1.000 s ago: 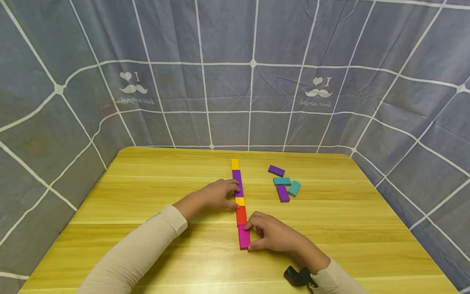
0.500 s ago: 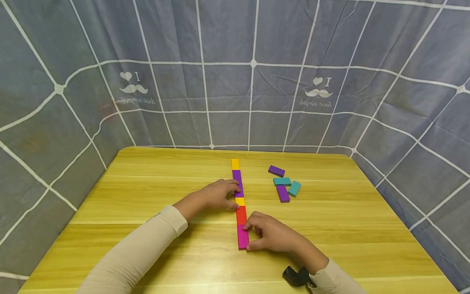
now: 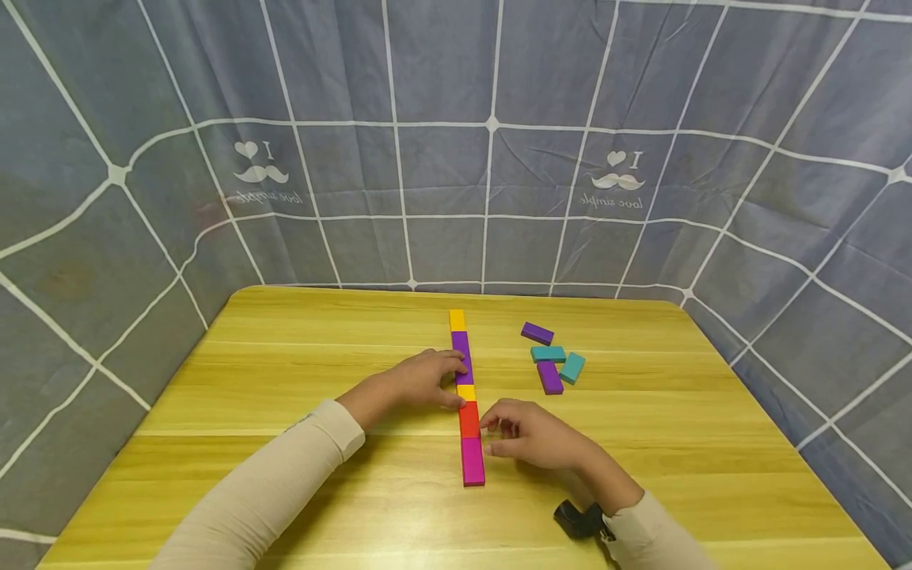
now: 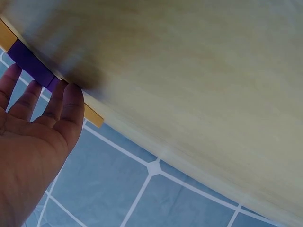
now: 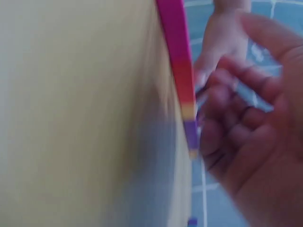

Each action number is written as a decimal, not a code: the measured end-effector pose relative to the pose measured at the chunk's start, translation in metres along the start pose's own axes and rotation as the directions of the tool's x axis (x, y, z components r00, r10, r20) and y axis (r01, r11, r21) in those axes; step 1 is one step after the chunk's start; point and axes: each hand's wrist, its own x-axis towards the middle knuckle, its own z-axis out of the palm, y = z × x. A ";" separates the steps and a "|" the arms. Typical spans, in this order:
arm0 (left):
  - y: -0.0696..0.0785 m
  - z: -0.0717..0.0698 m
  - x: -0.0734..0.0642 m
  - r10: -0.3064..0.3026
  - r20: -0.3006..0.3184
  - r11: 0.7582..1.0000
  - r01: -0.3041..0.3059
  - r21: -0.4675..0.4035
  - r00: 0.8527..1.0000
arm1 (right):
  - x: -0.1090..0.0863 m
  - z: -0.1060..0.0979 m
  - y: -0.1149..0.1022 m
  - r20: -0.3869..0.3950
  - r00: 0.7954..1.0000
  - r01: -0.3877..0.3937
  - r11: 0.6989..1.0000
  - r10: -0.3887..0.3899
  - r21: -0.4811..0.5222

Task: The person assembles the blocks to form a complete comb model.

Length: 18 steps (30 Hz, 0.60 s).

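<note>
A straight row of flat blocks lies on the table, running away from me: a magenta block (image 3: 473, 462) nearest, then a red block (image 3: 469, 419), a yellow block (image 3: 465, 393), a purple stretch (image 3: 461, 342) and a yellow block (image 3: 457, 320) at the far end. From the left side, my left hand (image 3: 420, 378) rests its fingertips on the purple part, its thumb by the red and yellow blocks. In the left wrist view those fingers (image 4: 72, 101) reach out fairly straight. My right hand (image 3: 537, 434), loosely curved and holding nothing, hovers just right of the red and magenta blocks.
Right of the row lie loose blocks: a purple block (image 3: 537, 332), a teal block (image 3: 548, 355), another teal block (image 3: 572, 368) and a second purple block (image 3: 550, 378). A grey curtain (image 3: 442, 174) surrounds the wooden table (image 3: 321, 332). A black device (image 3: 579, 520) sits at the right wrist.
The magenta block has shifted slightly left, into line with the red one. My right hand has let go of it and moved slightly away and forward. My left hand stays put.
</note>
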 end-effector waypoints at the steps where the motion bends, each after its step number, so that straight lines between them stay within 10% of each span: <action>1: 0.000 0.000 0.000 -0.002 0.001 1.000 0.002 0.000 1.000 | 0.001 -0.004 0.001 -0.020 1.000 -0.003 1.000 0.003 0.004; 18: -0.001 0.000 0.002 -0.005 0.011 1.000 0.005 0.002 1.000 | 0.024 -0.085 0.032 -0.283 0.952 -0.112 0.993 0.113 0.020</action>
